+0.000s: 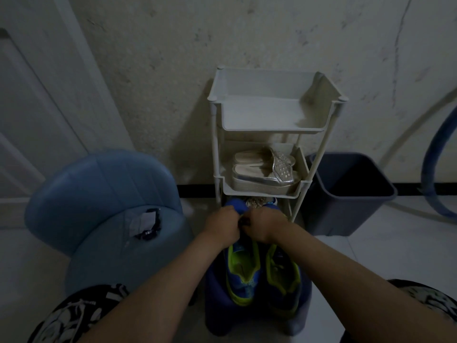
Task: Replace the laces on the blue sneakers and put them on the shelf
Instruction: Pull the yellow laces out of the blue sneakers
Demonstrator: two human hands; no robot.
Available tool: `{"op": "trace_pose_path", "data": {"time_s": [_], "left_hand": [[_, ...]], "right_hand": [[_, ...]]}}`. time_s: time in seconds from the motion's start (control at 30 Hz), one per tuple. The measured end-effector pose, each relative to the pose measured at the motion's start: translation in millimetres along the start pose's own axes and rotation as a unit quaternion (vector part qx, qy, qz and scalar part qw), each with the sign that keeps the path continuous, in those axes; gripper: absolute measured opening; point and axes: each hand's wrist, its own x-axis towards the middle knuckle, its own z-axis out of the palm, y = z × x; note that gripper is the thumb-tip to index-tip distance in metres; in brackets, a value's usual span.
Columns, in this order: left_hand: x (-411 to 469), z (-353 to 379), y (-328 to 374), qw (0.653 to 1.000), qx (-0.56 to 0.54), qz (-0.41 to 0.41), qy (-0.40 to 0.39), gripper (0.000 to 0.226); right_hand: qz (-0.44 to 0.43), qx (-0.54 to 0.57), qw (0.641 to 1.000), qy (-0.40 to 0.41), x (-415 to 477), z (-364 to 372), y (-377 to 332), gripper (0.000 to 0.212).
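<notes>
Two blue sneakers with lime-green lining stand side by side on a small blue stool [254, 320] between my knees: the left sneaker [241, 276] and the right sneaker [284, 280]. My left hand [222, 226] and my right hand [265, 225] meet over the front of the left sneaker, fingers curled and pinching something small there; the lace itself is hidden under them. The sneaker's blue toe [236, 205] shows beyond my left hand. A white three-tier shelf [272, 129] stands against the wall right behind the sneakers, its top tray bare.
Silver platform sandals [264, 169] fill the shelf's middle tray. A blue upholstered chair [103, 206] with a small packet [146, 222] on its seat stands at left. A dark bin [351, 191] sits right of the shelf, a blue hoop [435, 164] leans at far right.
</notes>
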Motion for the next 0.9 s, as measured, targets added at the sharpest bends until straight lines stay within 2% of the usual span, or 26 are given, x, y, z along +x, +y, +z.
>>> {"op": "trace_pose_path", "data": {"time_s": [0.2,0.33,0.47,0.53,0.6,0.67,0.73,0.83,0.9], "left_hand": [[3,2,-5,0.998,-0.055,0.018,0.000,0.011],[0,3,-8,0.996,-0.077,0.037,-0.014,0.015],[0,3,-19,0.989,-0.141,-0.024,0.020,0.011],[-1,6,-26,0.989,-0.143,-0.044,0.021,0.015],[-2,5,-28,0.991,-0.132,-0.027,0.006,0.013],[-1,5,-30,0.995,-0.100,-0.001,-0.018,0.026],[-3,2,-28,0.997,-0.073,0.005,-0.020,0.028],[-2,-1,-20,0.987,-0.151,-0.050,0.025,0.019],[3,1,-20,0.957,-0.255,-0.136,0.032,0.016]], "right_hand": [[0.001,0.003,1.000,-0.016,-2,-6,1,0.025],[-0.008,0.009,1.000,-0.020,-5,-5,-2,0.031],[0.001,0.053,0.998,-0.034,-6,-6,2,0.042],[0.002,0.074,0.996,-0.038,-6,-4,4,0.044],[0.001,0.082,0.996,-0.033,-6,-2,4,0.045],[-0.002,0.072,0.997,-0.021,-6,0,2,0.045],[-0.007,0.058,0.998,-0.005,-5,4,1,0.043],[-0.009,0.047,0.999,0.019,-4,12,1,0.039],[-0.009,0.045,0.998,0.034,-4,14,2,0.035]]}}
